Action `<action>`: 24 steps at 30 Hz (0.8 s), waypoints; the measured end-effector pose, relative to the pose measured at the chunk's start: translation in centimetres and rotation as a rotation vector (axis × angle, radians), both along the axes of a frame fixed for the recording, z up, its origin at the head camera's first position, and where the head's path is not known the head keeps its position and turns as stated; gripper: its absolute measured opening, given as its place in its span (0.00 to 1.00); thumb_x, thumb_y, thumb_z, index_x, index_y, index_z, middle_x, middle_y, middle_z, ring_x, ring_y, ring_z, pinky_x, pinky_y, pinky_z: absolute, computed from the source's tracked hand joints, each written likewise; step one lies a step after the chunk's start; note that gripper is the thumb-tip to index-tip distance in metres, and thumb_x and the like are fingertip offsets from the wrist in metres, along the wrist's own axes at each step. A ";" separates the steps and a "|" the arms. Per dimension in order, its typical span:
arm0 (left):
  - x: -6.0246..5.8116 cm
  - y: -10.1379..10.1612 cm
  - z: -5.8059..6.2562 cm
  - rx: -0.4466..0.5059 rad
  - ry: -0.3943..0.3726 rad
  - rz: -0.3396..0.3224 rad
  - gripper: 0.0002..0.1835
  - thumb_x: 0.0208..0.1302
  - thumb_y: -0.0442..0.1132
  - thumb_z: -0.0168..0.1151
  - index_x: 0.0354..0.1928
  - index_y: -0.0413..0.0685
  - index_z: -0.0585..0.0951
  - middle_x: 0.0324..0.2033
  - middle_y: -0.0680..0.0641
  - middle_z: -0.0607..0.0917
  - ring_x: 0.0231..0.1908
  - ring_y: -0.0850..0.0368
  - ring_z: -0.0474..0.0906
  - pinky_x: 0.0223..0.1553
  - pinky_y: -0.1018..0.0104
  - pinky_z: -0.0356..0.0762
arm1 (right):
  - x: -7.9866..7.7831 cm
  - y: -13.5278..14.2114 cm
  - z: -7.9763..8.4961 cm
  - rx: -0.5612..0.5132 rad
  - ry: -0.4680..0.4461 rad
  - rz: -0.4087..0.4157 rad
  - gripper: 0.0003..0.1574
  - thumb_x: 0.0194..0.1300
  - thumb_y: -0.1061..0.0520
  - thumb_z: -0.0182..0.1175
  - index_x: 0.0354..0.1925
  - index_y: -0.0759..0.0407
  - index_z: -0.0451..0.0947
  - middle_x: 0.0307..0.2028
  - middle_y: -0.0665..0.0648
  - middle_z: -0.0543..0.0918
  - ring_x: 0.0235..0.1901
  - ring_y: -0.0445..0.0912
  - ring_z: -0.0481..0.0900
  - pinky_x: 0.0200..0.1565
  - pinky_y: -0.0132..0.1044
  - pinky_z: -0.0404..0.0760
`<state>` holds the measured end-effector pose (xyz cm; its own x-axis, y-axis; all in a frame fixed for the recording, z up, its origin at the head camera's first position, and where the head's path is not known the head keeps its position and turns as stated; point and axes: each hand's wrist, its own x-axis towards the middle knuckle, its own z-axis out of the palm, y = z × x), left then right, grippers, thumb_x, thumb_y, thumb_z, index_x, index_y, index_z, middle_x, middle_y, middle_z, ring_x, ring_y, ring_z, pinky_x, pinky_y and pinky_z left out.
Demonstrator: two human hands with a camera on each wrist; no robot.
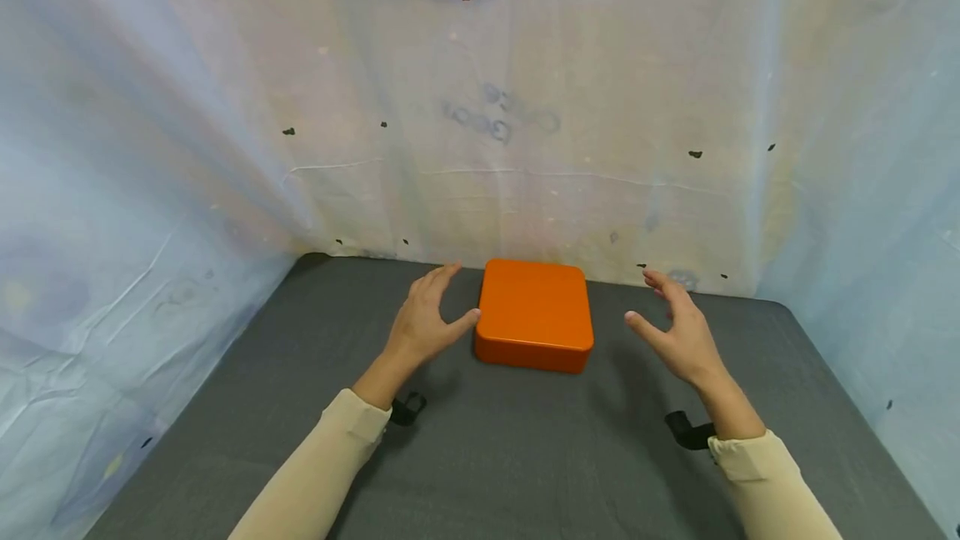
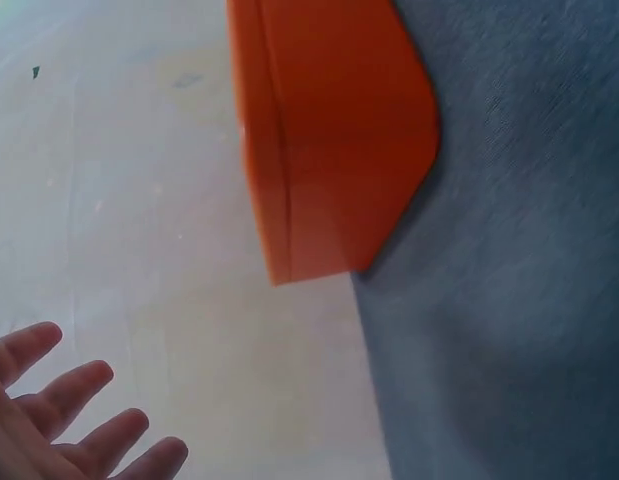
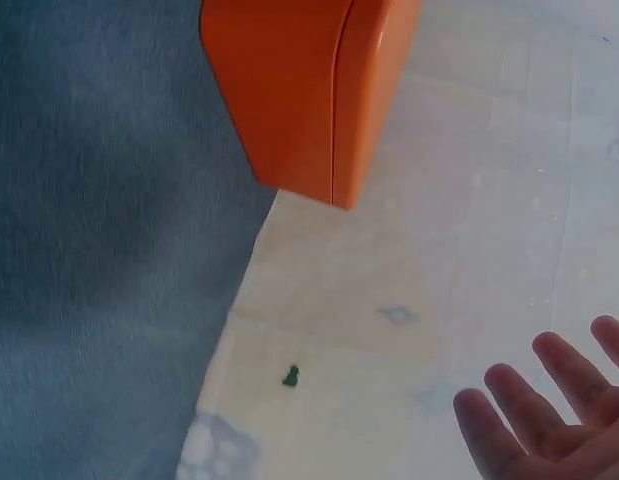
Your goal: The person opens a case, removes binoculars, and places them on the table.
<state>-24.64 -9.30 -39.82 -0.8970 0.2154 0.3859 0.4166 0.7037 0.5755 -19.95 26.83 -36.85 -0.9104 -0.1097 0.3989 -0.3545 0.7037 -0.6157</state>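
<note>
An orange box (image 1: 534,304) with rounded corners sits on the dark grey table near its back edge. A seam runs around its side just under the top, visible in both wrist views on the box (image 2: 339,130) and the box (image 3: 289,90). My left hand (image 1: 425,317) is raised at the box's left, fingers spread, the thumb tip overlapping the box's left edge in the head view. To the right of the box, my right hand (image 1: 677,332) hovers apart from it with thumb and fingers spread. Neither hand holds anything.
A pale, patterned sheet (image 1: 600,90) hangs behind the table (image 1: 510,448), and similar sheets rise along the left and right sides. Black straps (image 1: 408,408) with small mounts sit at both wrists, below the hands.
</note>
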 end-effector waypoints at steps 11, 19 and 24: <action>0.3 1.3 -2.3 0.126 -0.170 -0.045 0.39 0.60 0.61 0.61 0.72 0.63 0.62 0.70 0.49 0.65 0.68 0.45 0.62 0.62 0.38 0.66 | -0.6 -1.3 -2.1 -0.091 -0.113 0.018 0.44 0.65 0.48 0.61 0.73 0.55 0.55 0.69 0.67 0.63 0.64 0.65 0.65 0.60 0.62 0.69; -0.3 1.8 -4.3 0.305 -0.309 -0.063 0.37 0.62 0.58 0.61 0.72 0.57 0.63 0.70 0.43 0.64 0.66 0.41 0.65 0.62 0.41 0.68 | -1.7 -2.4 -4.2 -0.135 -0.184 0.050 0.43 0.66 0.48 0.61 0.72 0.55 0.56 0.70 0.65 0.61 0.64 0.65 0.66 0.59 0.62 0.71; -0.8 2.3 -5.0 0.382 -0.372 -0.040 0.37 0.62 0.57 0.61 0.71 0.57 0.65 0.70 0.43 0.63 0.66 0.40 0.66 0.61 0.40 0.68 | -2.0 -2.8 -4.9 -0.163 -0.230 0.060 0.43 0.65 0.48 0.62 0.72 0.54 0.57 0.71 0.64 0.59 0.64 0.66 0.67 0.58 0.61 0.73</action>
<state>-25.40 -6.99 -44.80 -0.9822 0.1584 0.1009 0.1576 0.4031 0.9015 -21.96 23.98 -41.76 -0.9728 -0.1174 0.1997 -0.2307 0.5711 -0.7878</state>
